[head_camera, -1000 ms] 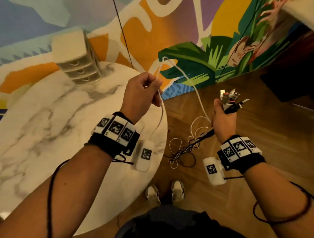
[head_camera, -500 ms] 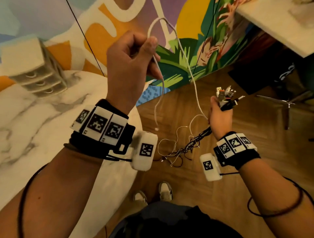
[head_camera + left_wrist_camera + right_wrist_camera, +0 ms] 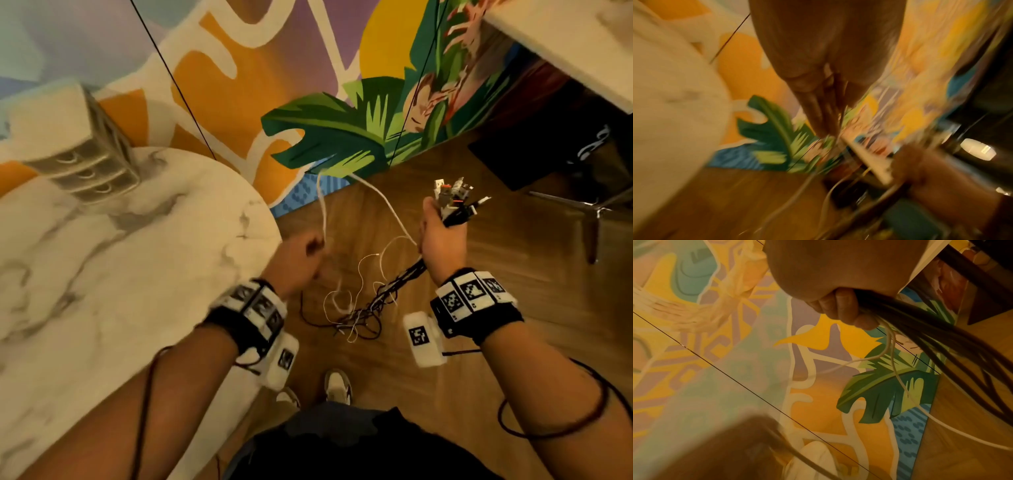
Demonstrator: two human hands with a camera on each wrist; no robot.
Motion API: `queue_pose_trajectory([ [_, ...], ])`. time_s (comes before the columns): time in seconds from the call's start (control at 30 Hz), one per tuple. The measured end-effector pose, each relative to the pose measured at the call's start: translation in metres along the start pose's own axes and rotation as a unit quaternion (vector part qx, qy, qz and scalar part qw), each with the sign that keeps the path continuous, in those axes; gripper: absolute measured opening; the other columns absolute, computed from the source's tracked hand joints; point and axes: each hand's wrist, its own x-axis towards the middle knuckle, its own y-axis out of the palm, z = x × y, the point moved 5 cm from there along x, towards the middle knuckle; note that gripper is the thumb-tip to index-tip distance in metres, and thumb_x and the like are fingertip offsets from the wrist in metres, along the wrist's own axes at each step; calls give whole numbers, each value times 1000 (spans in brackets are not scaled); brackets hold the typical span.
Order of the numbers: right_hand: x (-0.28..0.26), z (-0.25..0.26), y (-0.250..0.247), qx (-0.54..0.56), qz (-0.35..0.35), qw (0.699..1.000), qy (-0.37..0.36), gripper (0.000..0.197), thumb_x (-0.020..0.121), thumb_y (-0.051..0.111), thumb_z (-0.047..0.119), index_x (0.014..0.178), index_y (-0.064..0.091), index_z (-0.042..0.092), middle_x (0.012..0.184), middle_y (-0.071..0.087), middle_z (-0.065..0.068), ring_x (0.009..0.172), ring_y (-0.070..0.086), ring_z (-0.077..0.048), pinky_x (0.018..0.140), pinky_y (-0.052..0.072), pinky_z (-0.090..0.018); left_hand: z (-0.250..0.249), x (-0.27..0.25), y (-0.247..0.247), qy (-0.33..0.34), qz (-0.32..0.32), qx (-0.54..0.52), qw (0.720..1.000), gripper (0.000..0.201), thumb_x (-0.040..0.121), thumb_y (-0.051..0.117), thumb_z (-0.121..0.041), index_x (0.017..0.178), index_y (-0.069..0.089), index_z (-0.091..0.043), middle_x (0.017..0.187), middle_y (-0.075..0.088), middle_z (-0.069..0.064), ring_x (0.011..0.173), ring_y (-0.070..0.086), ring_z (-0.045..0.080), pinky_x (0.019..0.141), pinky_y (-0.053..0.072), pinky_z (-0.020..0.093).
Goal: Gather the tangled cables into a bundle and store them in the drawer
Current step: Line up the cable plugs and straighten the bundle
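Observation:
My right hand (image 3: 442,236) grips a bundle of black and white cables; their connector ends (image 3: 452,195) stick out above the fist. In the right wrist view my right hand (image 3: 840,308) has its fingers curled round the dark cables (image 3: 941,331). The rest of the bundle hangs to a tangle (image 3: 359,315) on the wood floor. A white cable (image 3: 390,205) arcs from the right fist over to my left hand (image 3: 308,253), which is blurred and holds it beside the table edge. The left wrist view shows my left hand (image 3: 824,105) blurred, fingers together. A small white drawer unit (image 3: 85,161), its drawers closed, stands on the marble table (image 3: 102,274).
The round marble table fills the left side. A painted mural wall (image 3: 325,130) runs behind. Another pale tabletop (image 3: 565,51) and a dark object (image 3: 548,154) sit at the upper right, with a metal leg (image 3: 582,205) on the floor. My shoes (image 3: 337,387) are below the tangle.
My left hand has dropped from high in front of the mural to beside the table edge, drawing the white cable down with it. The right hand has kept its grip and place.

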Motion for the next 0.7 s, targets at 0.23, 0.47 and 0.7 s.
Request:
queue_pose_trajectory([
  [0.23,-1,7,3,31,35,999,-5,20,93,54,36,76,46,28,58,44,9,42,42,2,47,33,-20,54,-21,66,-50,272,185,943,37,94,56,-23,128,50,-9,132,52,9,114,53,23,95,43,27],
  [0.47,-35,71,29,-36,150,981,-114,36,96,50,26,60,44,25,54,42,9,47,42,-1,53,39,-18,-112,7,35,203,126,-59,969,33,84,68,-18,113,55,-13,115,57,-2,106,53,0,96,44,22],
  [0.7,-43,132,22,-17,206,955,-214,33,84,55,44,68,51,16,74,51,-20,65,51,-30,55,45,-40,-162,13,22,200,122,-255,938,28,80,51,-14,107,52,-18,84,56,19,67,55,31,62,51,45],
])
